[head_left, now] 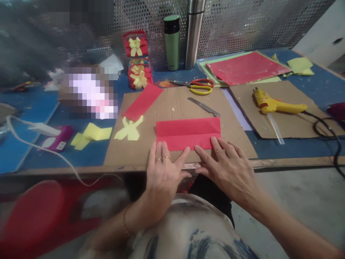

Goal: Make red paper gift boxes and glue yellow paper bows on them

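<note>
A: Please tell me first where the two hands are.
B: I take the creased red paper [188, 130] as the middle of the clock, with twelve pointing away from the person. The left hand [165, 168] is at seven o'clock and the right hand [229, 161] at four. Both lie flat with stretched fingers, and their fingertips touch the near part of this paper.
A: And what is under the paper?
B: A sheet of brown cardboard [137, 154]. The paper lies on it, close to its near edge, with a fold line along its length.
A: What is around it?
B: At nine o'clock there is a yellow cut-out [129, 130], and farther that way, some yellow paper pieces [98, 132]. At one o'clock, quite near, lies a blade [203, 105]. At ten is a red strip [144, 102], whose lower end is just beside the cut-out. Between two and three is a yellow glue gun [279, 105].
A: And farther away?
B: Near twelve I see scissors [192, 85]; between one and two, a red sheet [248, 68]. Farthest are red objects with yellow bows [135, 46] at eleven, then a green bottle [171, 48] and a steel flask [193, 41] around twelve.
</note>
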Tool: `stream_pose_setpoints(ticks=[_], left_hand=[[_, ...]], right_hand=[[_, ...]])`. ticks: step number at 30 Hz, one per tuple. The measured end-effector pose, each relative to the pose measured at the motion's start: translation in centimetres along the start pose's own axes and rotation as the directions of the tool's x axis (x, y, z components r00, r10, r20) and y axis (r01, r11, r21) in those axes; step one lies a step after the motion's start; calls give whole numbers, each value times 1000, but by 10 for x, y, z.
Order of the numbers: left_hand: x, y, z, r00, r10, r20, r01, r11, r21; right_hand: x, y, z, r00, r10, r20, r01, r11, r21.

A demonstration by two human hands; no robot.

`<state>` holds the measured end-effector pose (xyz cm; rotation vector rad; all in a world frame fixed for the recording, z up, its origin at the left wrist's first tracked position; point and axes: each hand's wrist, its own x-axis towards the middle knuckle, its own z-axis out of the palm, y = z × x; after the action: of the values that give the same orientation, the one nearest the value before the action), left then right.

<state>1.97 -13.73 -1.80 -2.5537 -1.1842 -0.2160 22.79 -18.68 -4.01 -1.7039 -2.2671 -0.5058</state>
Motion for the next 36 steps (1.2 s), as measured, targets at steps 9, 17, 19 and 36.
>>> stream_pose_setpoints(ticks=[9, 17, 19, 36], left_hand=[[0, -4, 4, 1000, 1, 12, 0, 1000, -15], [0, -2, 6, 1000, -7, 0, 7, 999, -54], [1, -1, 5, 1000, -12, 6, 13, 998, -56], [-5, 3, 9, 998, -66, 9, 66, 991, -114]], right_hand=[[-25, 32, -5, 994, 23, -104, -28, 999, -46], [0, 49, -40, 969, 133, -210, -107, 985, 133], [23, 44, -40, 977, 148, -155, -80, 923, 376], [99, 63, -18, 633, 12, 774, -353, 894, 276]])
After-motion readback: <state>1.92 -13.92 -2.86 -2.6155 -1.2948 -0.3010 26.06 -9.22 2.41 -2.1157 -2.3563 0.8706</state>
